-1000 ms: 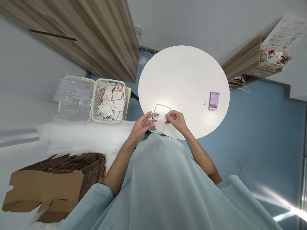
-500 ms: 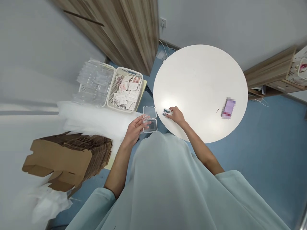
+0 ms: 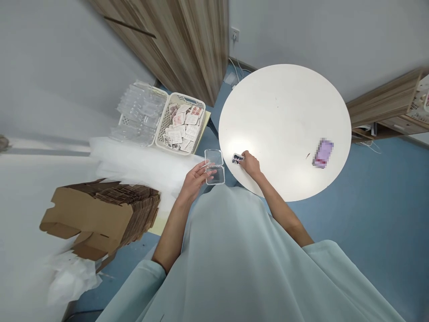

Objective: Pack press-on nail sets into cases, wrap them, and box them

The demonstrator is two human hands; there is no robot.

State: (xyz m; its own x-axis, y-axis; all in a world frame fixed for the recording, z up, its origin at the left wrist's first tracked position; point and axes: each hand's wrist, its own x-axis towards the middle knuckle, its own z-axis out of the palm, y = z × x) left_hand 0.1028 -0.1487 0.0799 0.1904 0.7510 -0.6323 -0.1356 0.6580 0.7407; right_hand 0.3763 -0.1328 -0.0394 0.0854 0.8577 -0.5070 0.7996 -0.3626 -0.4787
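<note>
My left hand [image 3: 194,180] holds a clear plastic case [image 3: 215,175] by its left side, fingers around the hinge. The case is hinged open, lid and base spread flat, and nothing shows inside it. My right hand [image 3: 251,164] is closed on the right end of a small white card [image 3: 233,158] with rows of dark, shiny pieces that look like press-on nails. That card is at the left edge of the round white table [image 3: 284,112], just right of the case. My right fingertips partly cover it.
Left of the table stand a white basket [image 3: 158,142] of printed cards and another stacked with clear plastic cases [image 3: 139,107]. White foam sheets [image 3: 144,163] and folded cardboard boxes [image 3: 97,210] lie nearer. A blurred purple object [image 3: 323,153] rests on the table's right side.
The view has shifted slightly, moving the scene to the right. In my right hand the card has tilted, and its dark pieces look different in the light. My left hand keeps the case open.
</note>
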